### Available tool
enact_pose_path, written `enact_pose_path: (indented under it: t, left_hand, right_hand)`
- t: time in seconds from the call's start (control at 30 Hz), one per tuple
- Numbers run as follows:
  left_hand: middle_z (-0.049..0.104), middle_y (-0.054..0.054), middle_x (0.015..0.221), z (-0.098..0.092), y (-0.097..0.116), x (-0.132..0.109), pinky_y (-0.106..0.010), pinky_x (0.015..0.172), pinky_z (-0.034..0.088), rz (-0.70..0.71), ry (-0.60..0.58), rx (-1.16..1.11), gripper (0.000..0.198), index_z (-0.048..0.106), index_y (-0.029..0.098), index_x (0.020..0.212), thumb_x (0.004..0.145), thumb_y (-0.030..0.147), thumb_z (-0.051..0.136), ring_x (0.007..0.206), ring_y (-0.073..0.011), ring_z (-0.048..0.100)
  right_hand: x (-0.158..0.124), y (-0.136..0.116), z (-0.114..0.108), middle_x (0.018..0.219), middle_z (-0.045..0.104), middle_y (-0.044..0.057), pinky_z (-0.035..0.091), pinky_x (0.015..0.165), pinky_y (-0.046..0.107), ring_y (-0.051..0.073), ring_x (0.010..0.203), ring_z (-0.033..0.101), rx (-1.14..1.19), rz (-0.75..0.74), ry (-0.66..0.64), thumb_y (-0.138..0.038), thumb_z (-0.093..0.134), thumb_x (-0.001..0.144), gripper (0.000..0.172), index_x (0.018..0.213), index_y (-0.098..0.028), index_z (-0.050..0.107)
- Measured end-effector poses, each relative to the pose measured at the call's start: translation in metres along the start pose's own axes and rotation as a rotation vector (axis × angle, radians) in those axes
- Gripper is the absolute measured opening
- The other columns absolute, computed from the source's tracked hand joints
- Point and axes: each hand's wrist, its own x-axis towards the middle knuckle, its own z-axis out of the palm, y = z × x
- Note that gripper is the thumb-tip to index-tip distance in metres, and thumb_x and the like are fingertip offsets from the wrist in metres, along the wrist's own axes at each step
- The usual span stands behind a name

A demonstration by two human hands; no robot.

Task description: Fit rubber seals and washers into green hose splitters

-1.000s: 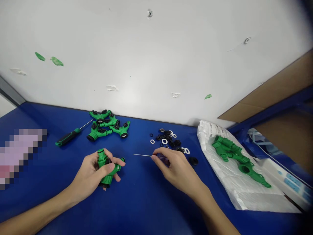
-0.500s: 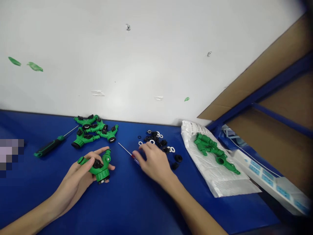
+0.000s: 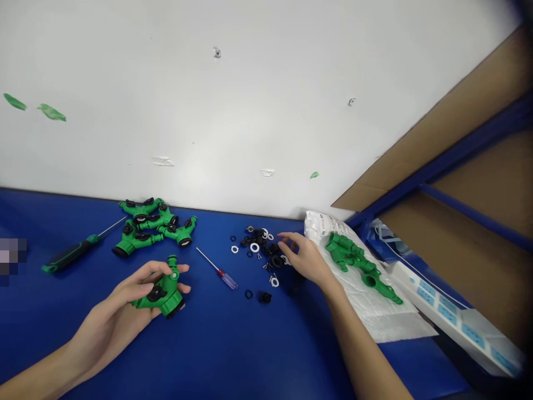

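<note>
My left hand point(image 3: 110, 314) is closed around a green Y-shaped hose splitter point(image 3: 170, 297) with a black valve lever, its wide black-ringed end tilted down to the right. Over the right side of a scatter of small black fittings point(image 3: 266, 247), my right hand point(image 3: 308, 260) hovers with thumb and fingers apart and nothing visible in them. White washers point(image 3: 255, 248), black rings and tiny screws lie among these parts. Between the hands rests a small screwdriver point(image 3: 228, 279) with a clear purple-red handle.
Several assembled green splitters point(image 3: 144, 236) are grouped at the back left, beside a larger green-black screwdriver point(image 3: 75, 253). Green splitter bodies point(image 3: 362, 261) lie on a white padded bag point(image 3: 375, 319) at right. A power strip point(image 3: 453, 316) runs along the right edge; a white wall point(image 3: 250, 111) stands behind.
My right hand has moved right, away from the small screwdriver, uncovering its handle and more loose parts. My left hand has shifted slightly left and down, turning the splitter a little.
</note>
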Motion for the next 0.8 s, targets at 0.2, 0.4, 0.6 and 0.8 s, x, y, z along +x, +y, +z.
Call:
enact_pose_path:
  t: [0.2,0.4,0.6,0.8]
  left_hand:
    - [0.063,-0.013,0.131,-0.020,-0.014,0.010,-0.052,0.085,0.053,-0.026,-0.083,-0.051,0.019,0.071,0.023,0.093,0.077,0.031,0.066,0.104,-0.0395,0.065]
    - [0.062,-0.013,0.132,-0.029,-0.015,0.015,-0.052,0.086,0.052,-0.051,-0.131,-0.078,0.019,0.072,0.022,0.092,0.075,0.029,0.069,0.104,-0.0406,0.065]
    - [0.059,-0.013,0.135,-0.015,-0.006,0.005,-0.053,0.089,0.051,-0.054,-0.129,-0.077,0.020,0.071,0.023,0.097,0.081,0.028,0.061,0.107,-0.0385,0.063]
    - [0.056,-0.011,0.135,0.011,0.013,-0.012,-0.053,0.083,0.052,-0.124,-0.136,-0.121,0.025,0.068,0.023,0.100,0.091,0.025,0.045,0.108,-0.0365,0.058]
  right_hand:
    - [0.003,0.006,0.008,0.085,0.072,0.007,0.049,0.070,0.033,0.020,0.072,0.064,-0.001,0.002,-0.028,-0.030,0.054,0.087,0.025,0.094,-0.017,0.074]
    - [0.000,0.013,0.008,0.085,0.073,0.007,0.050,0.070,0.034,0.021,0.072,0.064,0.015,0.009,-0.004,-0.031,0.054,0.087,0.025,0.097,-0.018,0.073]
    - [-0.001,0.008,0.007,0.093,0.071,0.009,0.050,0.074,0.036,0.022,0.078,0.064,0.030,-0.017,0.015,-0.036,0.051,0.091,0.031,0.103,-0.017,0.072]
    - [0.005,0.002,0.012,0.095,0.068,0.008,0.047,0.088,0.042,0.026,0.090,0.061,0.058,-0.085,-0.012,-0.033,0.067,0.080,0.016,0.085,-0.021,0.077]
